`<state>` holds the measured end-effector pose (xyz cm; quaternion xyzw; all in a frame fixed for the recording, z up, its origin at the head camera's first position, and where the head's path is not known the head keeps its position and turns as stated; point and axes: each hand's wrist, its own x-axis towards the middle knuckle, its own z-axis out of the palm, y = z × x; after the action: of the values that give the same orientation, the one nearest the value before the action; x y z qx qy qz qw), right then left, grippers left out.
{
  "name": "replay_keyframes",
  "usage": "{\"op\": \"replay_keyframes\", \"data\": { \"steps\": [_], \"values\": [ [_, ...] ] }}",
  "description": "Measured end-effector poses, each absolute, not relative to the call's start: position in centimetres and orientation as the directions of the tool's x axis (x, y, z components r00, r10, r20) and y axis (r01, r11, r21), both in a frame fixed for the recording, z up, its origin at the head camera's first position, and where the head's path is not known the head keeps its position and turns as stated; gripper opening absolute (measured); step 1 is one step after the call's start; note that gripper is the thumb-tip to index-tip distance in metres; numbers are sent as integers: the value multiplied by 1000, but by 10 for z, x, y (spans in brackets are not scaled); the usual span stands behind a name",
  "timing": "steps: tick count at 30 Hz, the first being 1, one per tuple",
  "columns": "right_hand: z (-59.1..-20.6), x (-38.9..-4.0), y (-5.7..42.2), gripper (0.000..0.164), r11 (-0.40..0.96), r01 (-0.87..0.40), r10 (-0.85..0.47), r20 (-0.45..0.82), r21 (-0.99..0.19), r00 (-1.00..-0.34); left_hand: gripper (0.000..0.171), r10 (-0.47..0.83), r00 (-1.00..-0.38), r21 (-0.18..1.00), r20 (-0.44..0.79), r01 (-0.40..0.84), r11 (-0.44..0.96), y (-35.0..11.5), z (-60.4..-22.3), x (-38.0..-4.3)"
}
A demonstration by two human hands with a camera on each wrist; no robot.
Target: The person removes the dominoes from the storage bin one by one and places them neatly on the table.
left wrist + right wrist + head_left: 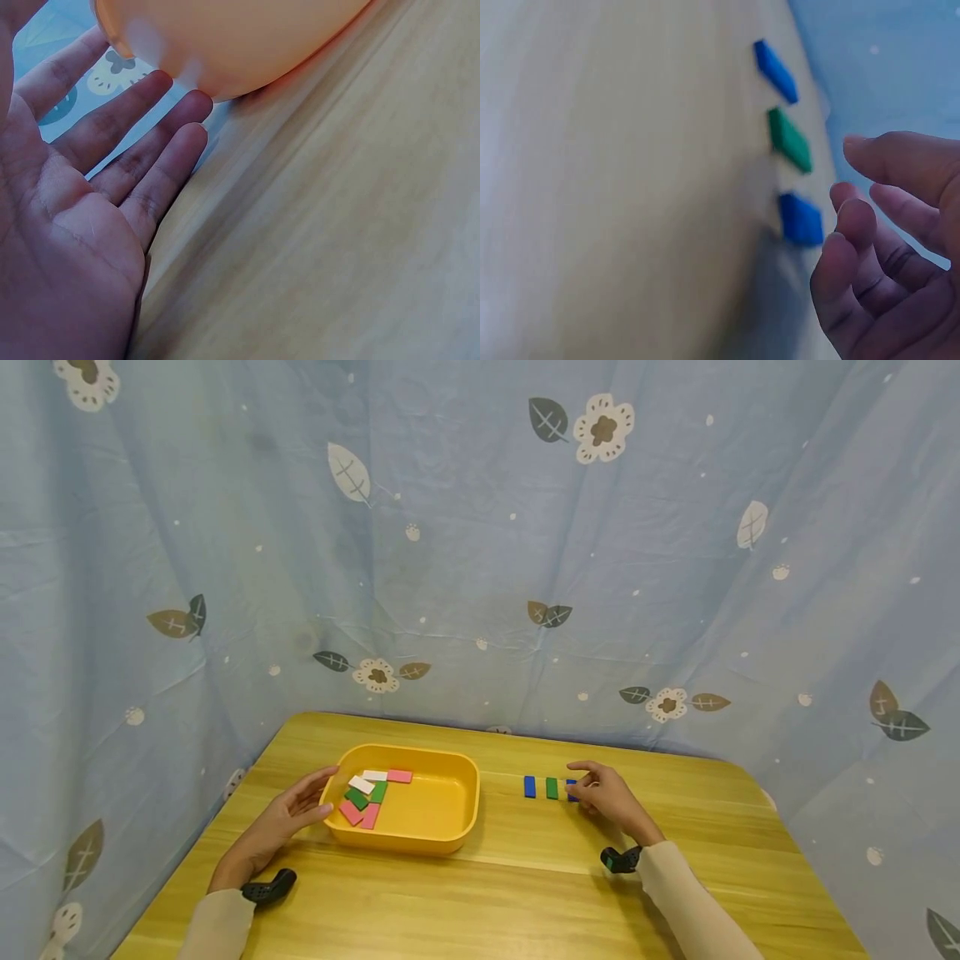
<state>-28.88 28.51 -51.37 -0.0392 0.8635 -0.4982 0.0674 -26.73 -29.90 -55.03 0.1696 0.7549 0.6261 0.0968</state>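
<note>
My left hand (pixel 288 817) is at the left end of a yellow plastic tray (pixel 468 810), its fingers extended. In the left wrist view the fingertips of the left hand (pixel 97 172) meet or nearly meet the tray's outer wall (pixel 247 45). Over on the right, my right hand (pixel 609 795) hovers by the rightmost blue block (pixel 801 219), fingers loosely bent and holding nothing. That block is partly hidden by the fingers in the head view. Left of it in a row lie a green block (pixel 552 788) and another blue block (pixel 529 787).
Inside the tray, toward its left side, lie several flat blocks, among them a white block (pixel 362 785), a green block (pixel 357 799) and a pink block (pixel 400 776). The wooden table (pixel 480 902) ends against a blue patterned curtain (pixel 465 568).
</note>
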Motion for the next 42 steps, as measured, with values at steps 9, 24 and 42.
{"op": "replay_keyframes", "data": {
  "steps": [9,24,42],
  "values": [
    [-491,-292,250,45,484,-77,-184,-16,-872,-983,63,379,-923,977,74,143,156,-299,-552,-267],
    [-464,-300,182,43,416,-169,-275,53,-894,-960,63,381,-921,974,78,153,169,-300,-552,-268],
    [-461,-306,110,42,303,-192,-395,60,-933,-917,62,396,-914,975,91,163,151,-302,-552,-266]
  ]
}}
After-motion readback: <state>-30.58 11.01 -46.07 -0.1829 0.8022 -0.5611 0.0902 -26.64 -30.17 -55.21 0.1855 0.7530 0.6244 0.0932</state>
